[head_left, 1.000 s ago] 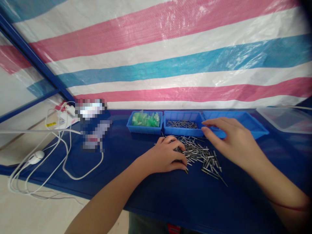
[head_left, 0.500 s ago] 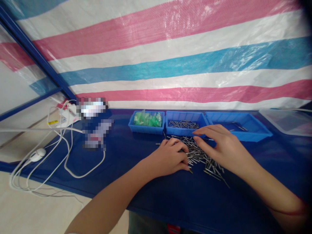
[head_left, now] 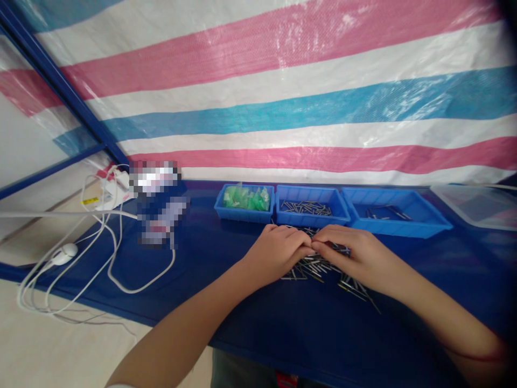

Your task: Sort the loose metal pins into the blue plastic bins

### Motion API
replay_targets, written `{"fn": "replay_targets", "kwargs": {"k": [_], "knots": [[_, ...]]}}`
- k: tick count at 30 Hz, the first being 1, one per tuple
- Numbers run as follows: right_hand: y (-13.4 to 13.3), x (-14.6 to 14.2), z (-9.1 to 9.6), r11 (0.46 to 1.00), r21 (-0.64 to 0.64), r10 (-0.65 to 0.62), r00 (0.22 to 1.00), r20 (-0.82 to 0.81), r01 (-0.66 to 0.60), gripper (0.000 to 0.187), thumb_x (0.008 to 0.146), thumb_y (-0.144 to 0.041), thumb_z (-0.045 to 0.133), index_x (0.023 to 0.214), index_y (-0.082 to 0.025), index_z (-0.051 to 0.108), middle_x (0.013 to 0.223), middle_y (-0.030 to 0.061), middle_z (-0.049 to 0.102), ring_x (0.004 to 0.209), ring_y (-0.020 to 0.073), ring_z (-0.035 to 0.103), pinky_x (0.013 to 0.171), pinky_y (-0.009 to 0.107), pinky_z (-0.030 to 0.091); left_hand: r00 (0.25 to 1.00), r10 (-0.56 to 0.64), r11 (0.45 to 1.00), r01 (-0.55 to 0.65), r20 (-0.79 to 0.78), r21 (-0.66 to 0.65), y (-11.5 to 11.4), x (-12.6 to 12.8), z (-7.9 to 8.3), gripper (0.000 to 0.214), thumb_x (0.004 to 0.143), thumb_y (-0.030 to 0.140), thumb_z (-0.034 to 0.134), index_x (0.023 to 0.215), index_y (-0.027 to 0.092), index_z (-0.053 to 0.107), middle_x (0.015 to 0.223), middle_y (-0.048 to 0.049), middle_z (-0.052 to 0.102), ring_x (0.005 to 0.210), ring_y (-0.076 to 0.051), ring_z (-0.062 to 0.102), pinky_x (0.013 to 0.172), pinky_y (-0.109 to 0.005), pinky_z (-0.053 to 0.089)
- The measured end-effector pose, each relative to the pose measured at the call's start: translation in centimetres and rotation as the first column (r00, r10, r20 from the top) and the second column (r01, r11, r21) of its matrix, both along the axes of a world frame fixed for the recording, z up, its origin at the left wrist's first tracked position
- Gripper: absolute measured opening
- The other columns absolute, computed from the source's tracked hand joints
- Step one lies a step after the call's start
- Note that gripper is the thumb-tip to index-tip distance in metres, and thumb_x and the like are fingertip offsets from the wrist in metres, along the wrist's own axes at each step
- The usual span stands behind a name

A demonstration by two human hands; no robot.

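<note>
A loose pile of thin metal rods (head_left: 319, 265) lies on the blue tabletop, partly covered by my hands. Over its left side is my left hand (head_left: 280, 248), closed, with thumb and forefinger pressed together. My right hand (head_left: 355, 253) comes in from the other side, also pinched, and its fingertips meet those of the left above the pile. Whatever lies between the fingertips is hidden or too small to make out. Just behind the hands, a blue bin (head_left: 311, 218) holds many similar rods. A wider blue bin (head_left: 420, 218) to its right contains several more.
Green plastic packets (head_left: 246, 198) fill a smaller blue bin (head_left: 242, 216) at the left of the row. A clear plastic lid or tray (head_left: 476, 207) is at the far right. White cables (head_left: 117, 280) and a power strip (head_left: 115, 188) occupy the left side. A striped sheet (head_left: 283, 113) hangs behind.
My right hand has moved down and left, its fingers closing to meet my left. The left hand has risen slightly off the pile and pinched. More rods show in the right bin.
</note>
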State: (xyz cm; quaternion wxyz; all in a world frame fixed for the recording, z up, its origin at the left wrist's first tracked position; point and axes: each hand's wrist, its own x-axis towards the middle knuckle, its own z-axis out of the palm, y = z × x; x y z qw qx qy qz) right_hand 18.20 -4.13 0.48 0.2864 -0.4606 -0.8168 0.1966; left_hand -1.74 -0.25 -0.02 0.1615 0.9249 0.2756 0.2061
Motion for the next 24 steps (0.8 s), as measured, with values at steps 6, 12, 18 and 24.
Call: {"fn": "replay_targets", "kwargs": {"k": [6, 12, 18, 24], "knots": [[0.0, -0.2, 0.1, 1.000, -0.027, -0.014, 1.000, -0.022, 0.014, 0.029, 0.093, -0.037, 0.044, 0.081, -0.023, 0.066, 0.075, 0.0031, 0.067, 0.064, 0.0149, 0.058, 0.058, 0.027, 0.045, 0.975, 0.031, 0.988, 0.003, 0.220, -0.153, 0.3, 0.0, 0.0, 0.017, 0.094, 0.025, 0.047, 0.096, 0.019, 0.063, 0.096, -0.0045, 0.067, 0.090, -0.016, 0.062, 0.083, -0.027, 0.046], [-0.1, -0.6, -0.1, 0.997, -0.071, -0.025, 0.996, -0.085, 0.019, 0.026, 0.092, -0.039, 0.046, 0.087, -0.023, 0.066, 0.079, 0.0024, 0.068, 0.067, 0.0150, 0.059, 0.062, 0.027, 0.048, 0.872, 0.232, 0.914, -0.045, 0.431, -0.402, -0.3, 0.6, -0.2, 0.021, 0.086, 0.024, 0.061, 0.105, 0.019, 0.061, 0.094, -0.0038, 0.069, 0.084, -0.015, 0.064, 0.079, -0.027, 0.050], [-0.1, -0.9, -0.5, 0.992, -0.116, -0.062, 0.985, -0.164, 0.044, 0.025, 0.091, -0.041, 0.049, 0.098, -0.025, 0.068, 0.085, 0.0028, 0.069, 0.077, 0.0178, 0.062, 0.068, 0.030, 0.051, 0.818, 0.320, 0.831, 0.000, 0.478, -0.557, -0.3, 1.0, -0.9, 0.014, 0.086, 0.029, 0.061, 0.091, 0.017, 0.066, 0.088, -0.0040, 0.069, 0.080, -0.015, 0.063, 0.073, -0.025, 0.049], [-0.1, -0.9, -0.9, 0.985, -0.166, -0.093, 0.965, -0.247, 0.053, 0.027, 0.090, -0.042, 0.051, 0.102, -0.025, 0.068, 0.089, 0.0035, 0.070, 0.081, 0.0191, 0.063, 0.071, 0.031, 0.052, 0.821, 0.302, 0.874, -0.035, 0.484, -0.486, -0.5, 0.9, -0.1, 0.014, 0.086, 0.028, 0.061, 0.091, 0.017, 0.068, 0.090, -0.0044, 0.069, 0.080, -0.015, 0.062, 0.073, -0.025, 0.049]]}}
